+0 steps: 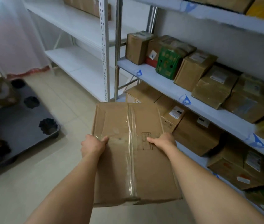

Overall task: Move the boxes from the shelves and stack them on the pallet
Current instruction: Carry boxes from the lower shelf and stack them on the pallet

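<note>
Open tiled floor (73, 110) lies between the pallet (23, 126) and the shelves (168, 88).

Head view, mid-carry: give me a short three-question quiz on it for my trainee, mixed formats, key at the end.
1. True or false: the taped cardboard box rests on the floor.
2. Multiple choice: where does the dark pallet lie relative to the carried box? A) to its left B) to its right C) directly under it
3. Fill in: among the brown cartons on the right-hand shelf stands one ____ box.

Key
1. False: the left hand and the right hand hold it up by its two sides, thumbs on top.
2. A
3. green
</note>
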